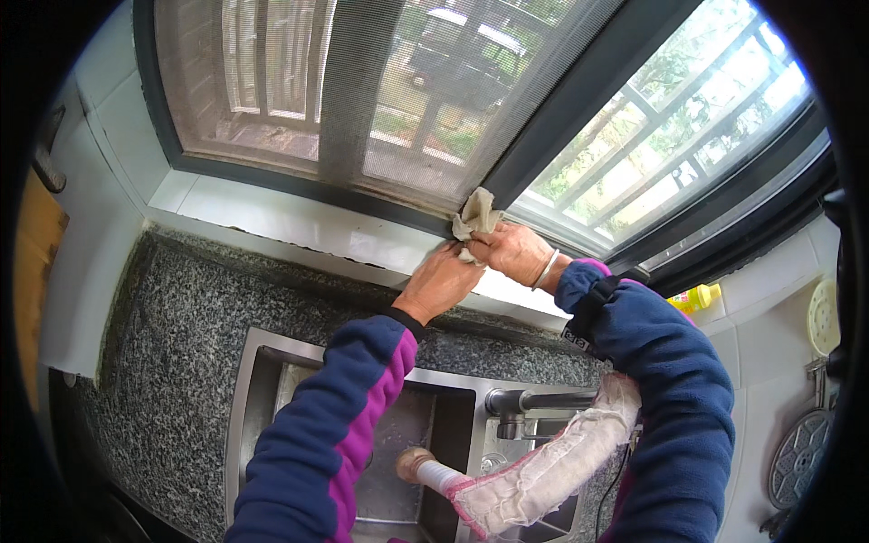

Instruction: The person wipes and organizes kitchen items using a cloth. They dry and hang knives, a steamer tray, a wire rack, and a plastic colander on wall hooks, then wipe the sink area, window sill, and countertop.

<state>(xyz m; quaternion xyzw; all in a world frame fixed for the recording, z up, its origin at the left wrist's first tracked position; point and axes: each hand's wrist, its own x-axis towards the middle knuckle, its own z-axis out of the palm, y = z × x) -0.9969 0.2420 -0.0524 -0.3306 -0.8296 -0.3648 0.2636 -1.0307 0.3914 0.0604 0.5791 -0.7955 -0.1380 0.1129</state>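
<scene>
My right hand [512, 254], with a pale bangle at the wrist, grips a crumpled beige cloth [479, 212]. The cloth presses against the dark window frame [414, 216], at the foot of an upright bar. Close beside it, my left hand [441, 282] rests over the edge of the white tiled sill [305, 220]. A bit of the cloth shows between the two hands. The left fingertips are hidden, so their hold on the cloth is unclear. A mesh screen [434, 136] stands above the hands, left of the upright bar.
Below my arms lies a stainless steel sink [234, 434] in a speckled stone counter [176, 326]. A metal tap [509, 404] and a cloth-wrapped spout [543, 475] reach over it. A yellow bottle [696, 297] stands at the right. Utensils, including a round metal one [801, 458], hang on the right wall.
</scene>
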